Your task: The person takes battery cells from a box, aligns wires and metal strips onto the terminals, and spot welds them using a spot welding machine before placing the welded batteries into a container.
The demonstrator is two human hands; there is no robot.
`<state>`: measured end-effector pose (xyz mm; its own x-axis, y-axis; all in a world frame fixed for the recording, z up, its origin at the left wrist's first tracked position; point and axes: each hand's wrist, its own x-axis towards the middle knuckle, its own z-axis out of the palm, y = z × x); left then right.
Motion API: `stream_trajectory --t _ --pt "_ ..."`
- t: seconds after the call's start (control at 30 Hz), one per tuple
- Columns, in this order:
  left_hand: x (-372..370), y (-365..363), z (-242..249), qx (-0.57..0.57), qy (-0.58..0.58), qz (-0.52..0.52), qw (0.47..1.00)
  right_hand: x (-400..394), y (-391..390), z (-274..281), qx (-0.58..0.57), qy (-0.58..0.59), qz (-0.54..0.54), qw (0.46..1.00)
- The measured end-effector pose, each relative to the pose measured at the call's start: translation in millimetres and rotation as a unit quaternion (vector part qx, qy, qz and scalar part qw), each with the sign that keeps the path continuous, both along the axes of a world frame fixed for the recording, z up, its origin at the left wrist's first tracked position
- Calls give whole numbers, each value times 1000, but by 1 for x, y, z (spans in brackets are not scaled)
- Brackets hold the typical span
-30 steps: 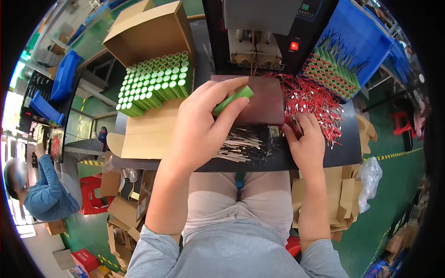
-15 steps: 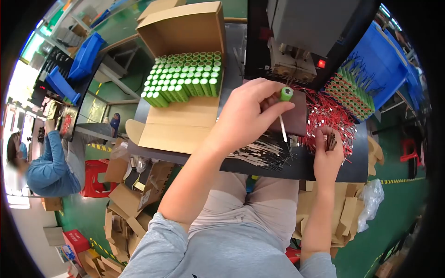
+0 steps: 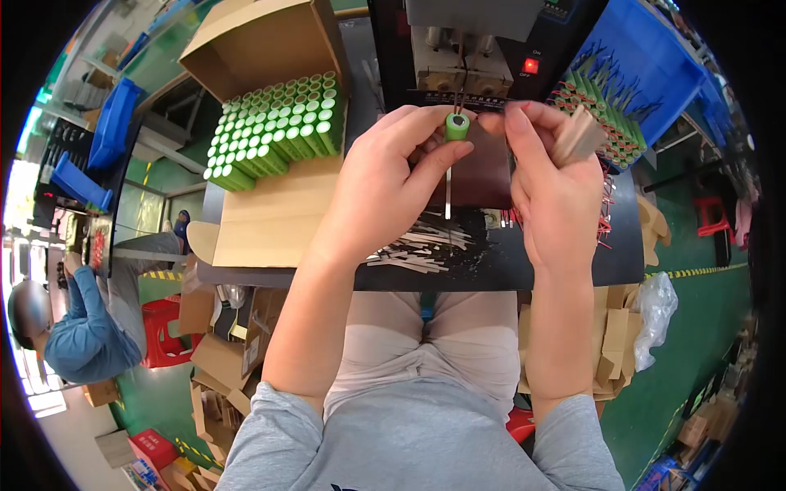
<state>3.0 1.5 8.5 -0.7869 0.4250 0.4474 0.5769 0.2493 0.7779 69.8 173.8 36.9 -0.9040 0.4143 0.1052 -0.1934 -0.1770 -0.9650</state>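
My left hand (image 3: 391,176) grips a green cylindrical battery cell (image 3: 458,126) between thumb and fingers, its ringed end facing up. A thin pale strip (image 3: 448,193) hangs below the cell. Beside it, my right hand (image 3: 550,176) is closed round a small bundle of flat strips (image 3: 579,136); whatever its thumb and fingertip pinch is too small to make out. Both hands are in front of a machine with metal blocks (image 3: 465,80) and thin rods above the cell. Under the hands lies a dark brown pad (image 3: 479,182).
An open cardboard box (image 3: 282,237) with rows of green cells stands at left. Loose strips (image 3: 422,245) lie near the table's front edge. Behind my right hand are wired cells (image 3: 626,139) and a blue bin (image 3: 663,69). A co-worker (image 3: 86,327) sits far left.
My right hand has risen from the red wires toward the cell, still with the strips. The view has shifted, and my left hand still holds the cell, now near the machine's rods.
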Motion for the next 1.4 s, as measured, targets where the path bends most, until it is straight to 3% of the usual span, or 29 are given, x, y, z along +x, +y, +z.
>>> stream_trajectory --t 0.03,0.17,0.27,0.77,1.27,1.4 --pt "0 0 -1 1 11 0 1000 -4 -3 -1 -48 16 20 999" --pt "2 1 0 34 -5 -2 999 -10 -18 -4 -63 23 25 997" --pt "-3 -1 -6 21 43 2 999 -11 -14 -11 -47 5 52 998" --pt "-4 -2 -5 4 42 10 999 -10 -22 -15 84 -14 -5 996" --pt "-4 -2 -8 26 -8 0 1000 -8 -21 -14 57 -13 9 998" --pt "-6 -2 -11 18 24 -1 1000 -10 -20 -16 60 -21 -1 998"
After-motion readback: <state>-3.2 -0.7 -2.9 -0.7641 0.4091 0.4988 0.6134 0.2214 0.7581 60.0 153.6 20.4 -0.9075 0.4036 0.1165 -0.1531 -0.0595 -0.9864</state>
